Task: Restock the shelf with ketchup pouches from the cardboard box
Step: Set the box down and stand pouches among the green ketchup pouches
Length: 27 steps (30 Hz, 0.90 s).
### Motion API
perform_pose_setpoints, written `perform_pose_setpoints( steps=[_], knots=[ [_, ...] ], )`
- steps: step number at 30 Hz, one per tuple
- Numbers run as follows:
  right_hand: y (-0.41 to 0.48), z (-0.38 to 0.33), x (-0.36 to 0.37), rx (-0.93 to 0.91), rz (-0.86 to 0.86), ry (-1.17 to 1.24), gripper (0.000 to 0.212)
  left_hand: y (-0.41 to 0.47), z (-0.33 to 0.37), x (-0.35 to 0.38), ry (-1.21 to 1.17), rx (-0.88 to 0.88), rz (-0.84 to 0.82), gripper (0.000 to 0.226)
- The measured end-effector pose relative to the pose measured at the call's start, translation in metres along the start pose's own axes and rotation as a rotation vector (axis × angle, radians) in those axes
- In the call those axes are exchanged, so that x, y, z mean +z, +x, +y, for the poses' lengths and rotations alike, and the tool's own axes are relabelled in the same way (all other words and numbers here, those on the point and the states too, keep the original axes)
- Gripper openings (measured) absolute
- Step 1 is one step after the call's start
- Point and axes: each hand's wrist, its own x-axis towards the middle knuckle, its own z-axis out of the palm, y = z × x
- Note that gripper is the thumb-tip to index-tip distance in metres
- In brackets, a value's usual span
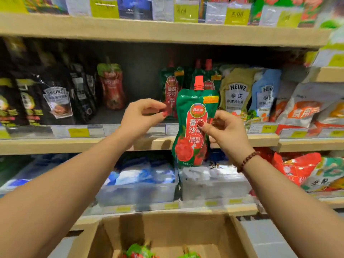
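At mid-shelf height, ketchup pouch [193, 127] is up in front of the shelf edge [55, 144], upright, not set down. Green pouch with red oval label, reads "TOMATO KETCHUP" plus 番茄沙司, tomato art at the bottom, red cap [198, 82] on top, yellow sticker top right too blurred to read. Right hand [225, 131] pinches the pouch at its right side, thumb with a red nail on the front label, other fingers curled behind; bead bracelet [247, 161] on that wrist. Left hand [143, 116] is raised just left of the pouch, not touching it, fingers curled, thumb and forefinger close, holding nothing. Both forearms reach up and forward. Matching ketchup pouches [171, 94] stand on the shelf behind. "HEINZ" reads on a beige pouch [236, 90], a blue pouch [266, 94] and a black pouch [57, 103]. Cardboard box [167, 229] sits below, open, with 2 boxed pouches [139, 251] showing at its bottom.
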Motion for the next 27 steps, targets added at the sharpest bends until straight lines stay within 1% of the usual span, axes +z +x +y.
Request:
perform_pose_setpoints(
  steps=[1, 3, 4, 5, 6, 7, 10, 12, 15, 16, 19, 21, 22, 24, 26, 27],
  knots=[
    [0.01, -0.006, 0.001, -0.032, 0.03, -0.035, 0.011, 0.005, -0.01, -0.006, 0.196, -0.01, 0.01, 0.016],
    [0.03, -0.018, 0.004, -0.094, 0.073, -0.044, 0.01, 0.01, -0.03, -0.017, 0.577, -0.076, -0.016, 0.024],
    [0.04, -0.022, 0.007, -0.121, 0.086, -0.039, 0.01, 0.011, -0.04, -0.02, 0.667, -0.119, -0.022, 0.023],
    [0.049, -0.026, 0.011, -0.145, 0.096, -0.042, 0.009, 0.01, -0.048, -0.022, 0.699, -0.144, -0.008, 0.018],
    [0.058, -0.029, 0.014, -0.166, 0.106, -0.048, 0.009, 0.01, -0.054, -0.023, 0.709, -0.147, 0.016, 0.012],
    [0.066, -0.029, 0.018, -0.186, 0.116, -0.051, 0.009, 0.009, -0.06, -0.022, 0.718, -0.124, 0.056, 0.012],
    [0.085, -0.023, 0.031, -0.241, 0.152, -0.094, 0.011, 0.006, -0.074, -0.018, 0.795, 0.007, 0.164, 0.019],
    [0.093, -0.016, 0.04, -0.267, 0.153, -0.123, 0.013, 0.004, -0.08, -0.016, 0.848, 0.054, 0.193, 0.02],
    [0.1, 0.001, 0.051, -0.295, 0.119, -0.211, 0.01, 0.004, -0.085, -0.015, 0.846, 0.086, 0.216, 0.024],
    [0.101, 0.007, 0.054, -0.282, 0.111, -0.257, 0.009, 0.004, -0.086, -0.014, 0.845, 0.092, 0.221, 0.023],
    [0.104, 0.022, 0.057, -0.204, 0.13, -0.376, 0.021, 0.003, -0.086, -0.013, 0.861, 0.119, 0.239, 0.021],
    [0.106, 0.029, 0.059, -0.103, 0.123, -0.413, 0.015, 0.003, -0.087, -0.013, 0.881, 0.115, 0.239, 0.021],
    [0.107, 0.031, 0.06, -0.064, 0.118, -0.43, 0.015, 0.004, -0.088, -0.013, 0.884, 0.111, 0.237, 0.021],
    [0.108, 0.035, 0.061, -0.006, 0.109, -0.46, 0.023, 0.003, -0.089, -0.013, 0.872, 0.111, 0.242, 0.022],
    [0.106, 0.035, 0.063, 0.012, 0.114, -0.515, 0.028, 0.002, -0.089, -0.013, 0.852, 0.122, 0.248, 0.021],
    [0.104, 0.033, 0.065, 0.01, 0.117, -0.537, 0.027, 0.002, -0.088, -0.013, 0.849, 0.128, 0.249, 0.021]
  ],
)
